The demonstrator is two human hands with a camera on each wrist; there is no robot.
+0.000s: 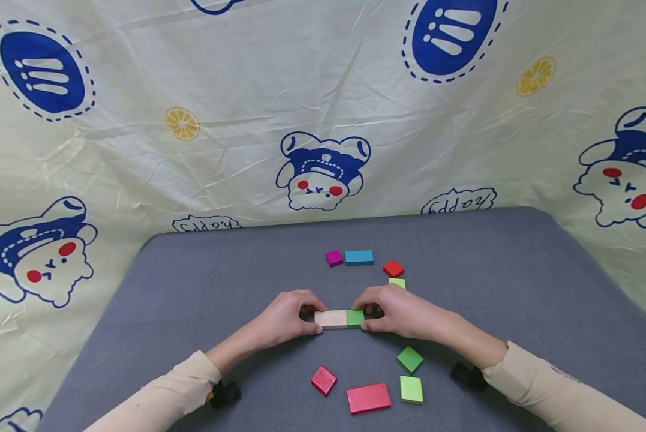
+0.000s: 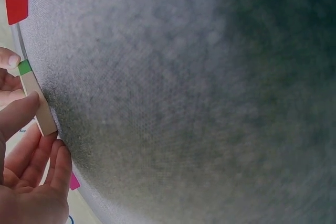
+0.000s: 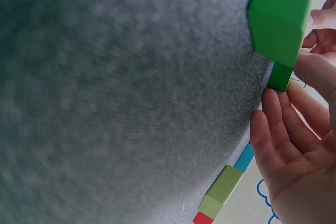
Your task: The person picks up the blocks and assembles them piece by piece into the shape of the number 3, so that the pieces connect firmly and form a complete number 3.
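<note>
Two grips are pinching: the left hand (image 1: 286, 317) holds the nine o'clock end of a pale block (image 1: 331, 319) on the grey table (image 1: 236, 270); its three o'clock end touches a green block (image 1: 355, 318), pinched by the right hand (image 1: 400, 312). A second green block (image 1: 410, 360) lies at that hand's six o'clock.

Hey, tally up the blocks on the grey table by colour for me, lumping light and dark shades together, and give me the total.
Green blocks: 4
Red blocks: 3
Blue block: 1
Purple block: 1
Beige block: 1
Total: 10
</note>
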